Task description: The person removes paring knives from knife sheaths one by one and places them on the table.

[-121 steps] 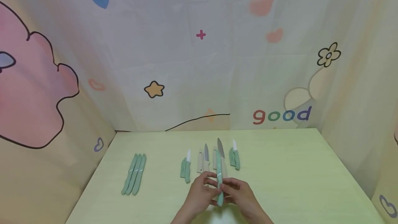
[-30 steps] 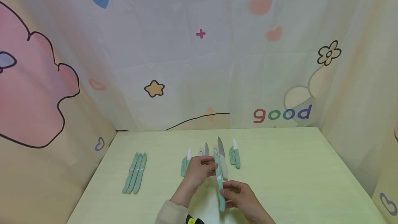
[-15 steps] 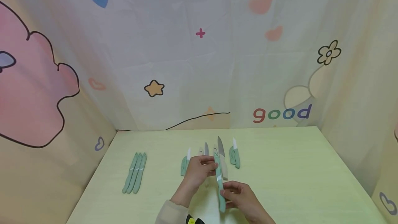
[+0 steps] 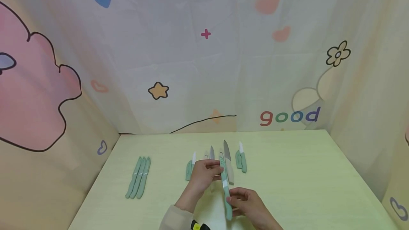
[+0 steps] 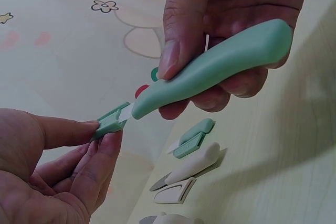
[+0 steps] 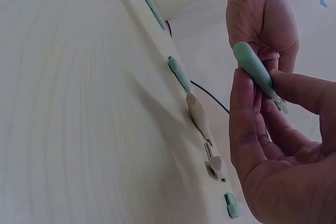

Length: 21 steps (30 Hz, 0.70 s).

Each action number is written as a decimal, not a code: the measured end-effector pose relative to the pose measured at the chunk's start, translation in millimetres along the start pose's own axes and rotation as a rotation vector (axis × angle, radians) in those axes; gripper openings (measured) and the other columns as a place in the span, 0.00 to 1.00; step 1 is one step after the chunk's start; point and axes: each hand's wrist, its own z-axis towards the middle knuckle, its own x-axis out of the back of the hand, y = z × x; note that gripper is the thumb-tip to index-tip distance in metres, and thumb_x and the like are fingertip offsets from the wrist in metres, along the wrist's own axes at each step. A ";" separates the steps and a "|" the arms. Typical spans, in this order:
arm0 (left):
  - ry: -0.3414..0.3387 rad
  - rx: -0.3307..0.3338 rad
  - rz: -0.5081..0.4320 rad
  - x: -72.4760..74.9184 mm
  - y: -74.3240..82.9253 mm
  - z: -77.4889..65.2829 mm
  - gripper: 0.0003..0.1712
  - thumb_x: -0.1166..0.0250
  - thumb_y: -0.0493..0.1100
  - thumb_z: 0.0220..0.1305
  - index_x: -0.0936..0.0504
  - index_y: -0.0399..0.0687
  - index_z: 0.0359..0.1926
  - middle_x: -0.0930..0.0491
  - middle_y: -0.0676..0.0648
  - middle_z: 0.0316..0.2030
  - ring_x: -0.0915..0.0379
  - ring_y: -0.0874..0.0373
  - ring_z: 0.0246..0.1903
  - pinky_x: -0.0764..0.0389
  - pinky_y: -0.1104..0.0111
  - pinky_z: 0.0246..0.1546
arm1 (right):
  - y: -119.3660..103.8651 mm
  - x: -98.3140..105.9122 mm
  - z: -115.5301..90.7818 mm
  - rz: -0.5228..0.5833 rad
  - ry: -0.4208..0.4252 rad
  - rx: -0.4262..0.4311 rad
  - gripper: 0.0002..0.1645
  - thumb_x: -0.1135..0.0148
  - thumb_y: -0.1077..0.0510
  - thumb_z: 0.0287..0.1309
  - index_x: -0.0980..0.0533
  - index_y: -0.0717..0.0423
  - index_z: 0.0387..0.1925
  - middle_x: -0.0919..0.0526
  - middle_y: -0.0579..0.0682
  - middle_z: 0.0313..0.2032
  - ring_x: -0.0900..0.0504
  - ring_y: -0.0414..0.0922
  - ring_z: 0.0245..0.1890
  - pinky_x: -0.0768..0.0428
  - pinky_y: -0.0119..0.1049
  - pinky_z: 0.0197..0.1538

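Note:
My left hand (image 4: 202, 175) pinches the green sheath (image 5: 109, 124) of a small knife between thumb and fingers. My right hand (image 4: 250, 203) grips the knife's green handle (image 5: 215, 66), thumb on top. A short strip of white blade (image 5: 126, 112) shows between sheath and handle; the rest of the blade is inside the sheath. Both hands hold the knife above the table. Beyond them lie a large beige knife (image 4: 229, 173) with a grey blade, a smaller grey-bladed knife (image 4: 212, 152) partly hidden by my left hand, and a white-bladed green knife (image 4: 243, 160).
Three sheathed green knives (image 4: 138, 178) lie side by side on the left of the pale table (image 4: 303, 180). Another white-bladed knife (image 4: 194, 157) with its green sheath (image 4: 188, 170) is partly behind my left hand. A green sheath (image 4: 238, 159) lies at the right. Patterned cloth (image 4: 179, 52) encloses the table.
Over four seconds my left hand moved forward along the knife to its sheath. In the last half second my right hand shifted slightly toward me, and the white strip lengthened a little.

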 end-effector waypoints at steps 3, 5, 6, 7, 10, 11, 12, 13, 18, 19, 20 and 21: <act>0.001 0.011 0.002 1.0 -6.2 5.3 0.14 0.36 0.29 0.60 0.21 0.25 0.46 0.20 0.34 0.36 0.21 0.47 0.34 0.13 0.59 0.38 | 0.4 -0.3 -0.7 0.000 -0.001 0.003 0.23 0.36 0.58 0.61 0.26 0.72 0.50 0.16 0.50 0.36 0.19 0.48 0.35 0.14 0.42 0.38; 0.003 0.013 -0.003 2.1 -13.7 10.3 0.13 0.36 0.29 0.60 0.21 0.26 0.46 0.20 0.36 0.36 0.21 0.48 0.33 0.13 0.59 0.38 | 0.8 -0.4 -1.5 0.001 -0.001 0.005 0.23 0.36 0.58 0.61 0.26 0.73 0.50 0.16 0.51 0.36 0.19 0.48 0.35 0.14 0.42 0.38; 0.003 0.014 -0.006 2.7 -17.4 12.8 0.13 0.36 0.30 0.60 0.20 0.27 0.46 0.20 0.36 0.36 0.21 0.49 0.33 0.13 0.59 0.37 | 1.1 -0.4 -1.9 0.001 -0.002 0.005 0.23 0.36 0.58 0.61 0.26 0.73 0.50 0.16 0.50 0.36 0.19 0.49 0.35 0.14 0.42 0.38; 0.005 0.016 -0.010 3.2 -20.9 15.0 0.13 0.35 0.30 0.60 0.20 0.28 0.46 0.20 0.37 0.36 0.21 0.50 0.33 0.13 0.59 0.37 | 1.4 -0.4 -2.3 0.001 -0.003 0.006 0.23 0.36 0.58 0.61 0.26 0.73 0.50 0.16 0.50 0.35 0.19 0.49 0.35 0.14 0.42 0.37; 0.011 0.019 -0.020 4.7 -28.7 19.8 0.13 0.34 0.32 0.59 0.19 0.30 0.45 0.19 0.39 0.35 0.21 0.52 0.32 0.13 0.61 0.36 | 2.9 0.1 -3.2 -0.002 -0.011 0.005 0.23 0.36 0.58 0.61 0.26 0.73 0.50 0.16 0.50 0.35 0.19 0.49 0.34 0.14 0.41 0.37; 0.014 0.020 -0.022 5.1 -30.0 20.8 0.13 0.33 0.32 0.59 0.19 0.30 0.45 0.19 0.39 0.35 0.21 0.52 0.32 0.13 0.61 0.36 | 3.5 0.3 -3.5 -0.003 -0.015 0.004 0.22 0.36 0.58 0.61 0.26 0.73 0.50 0.16 0.49 0.34 0.19 0.49 0.34 0.14 0.41 0.37; 0.017 0.021 -0.020 5.4 -30.7 21.5 0.13 0.33 0.33 0.59 0.19 0.31 0.45 0.19 0.39 0.34 0.21 0.53 0.32 0.13 0.62 0.36 | 4.1 0.4 -3.7 -0.004 -0.019 0.003 0.23 0.37 0.58 0.62 0.27 0.73 0.51 0.16 0.49 0.34 0.19 0.49 0.34 0.14 0.41 0.37; 0.019 0.022 -0.021 5.8 -31.1 22.0 0.13 0.33 0.33 0.59 0.19 0.31 0.45 0.19 0.40 0.34 0.21 0.53 0.32 0.13 0.62 0.36 | 4.6 0.6 -3.9 -0.005 -0.023 0.002 0.23 0.37 0.58 0.62 0.27 0.73 0.51 0.17 0.49 0.34 0.19 0.49 0.34 0.14 0.41 0.37; 0.029 0.010 -0.023 7.6 -30.4 23.7 0.13 0.33 0.32 0.58 0.19 0.30 0.44 0.19 0.41 0.33 0.20 0.53 0.31 0.13 0.63 0.35 | 5.3 0.6 -4.9 -0.009 -0.042 -0.005 0.23 0.38 0.58 0.63 0.27 0.72 0.51 0.17 0.48 0.34 0.19 0.50 0.34 0.14 0.42 0.37; 0.030 0.008 -0.026 8.1 -30.7 24.2 0.13 0.33 0.32 0.58 0.19 0.30 0.44 0.19 0.41 0.33 0.20 0.53 0.31 0.13 0.63 0.35 | 5.1 0.4 -5.1 -0.009 -0.045 -0.006 0.23 0.37 0.58 0.63 0.27 0.72 0.51 0.17 0.48 0.34 0.19 0.50 0.34 0.14 0.42 0.38; 0.032 0.006 -0.028 8.6 -30.7 24.4 0.13 0.33 0.32 0.58 0.19 0.30 0.44 0.19 0.41 0.33 0.20 0.53 0.31 0.13 0.63 0.35 | 4.7 0.2 -5.5 -0.009 -0.048 -0.006 0.23 0.37 0.58 0.63 0.27 0.72 0.51 0.17 0.48 0.34 0.19 0.50 0.34 0.14 0.42 0.38; 0.033 0.006 -0.031 9.0 -30.8 24.6 0.13 0.33 0.31 0.58 0.19 0.30 0.45 0.19 0.41 0.33 0.20 0.53 0.32 0.13 0.63 0.35 | 4.3 -0.1 -5.9 -0.008 -0.052 -0.008 0.23 0.37 0.58 0.62 0.27 0.72 0.51 0.17 0.49 0.34 0.19 0.50 0.34 0.14 0.43 0.38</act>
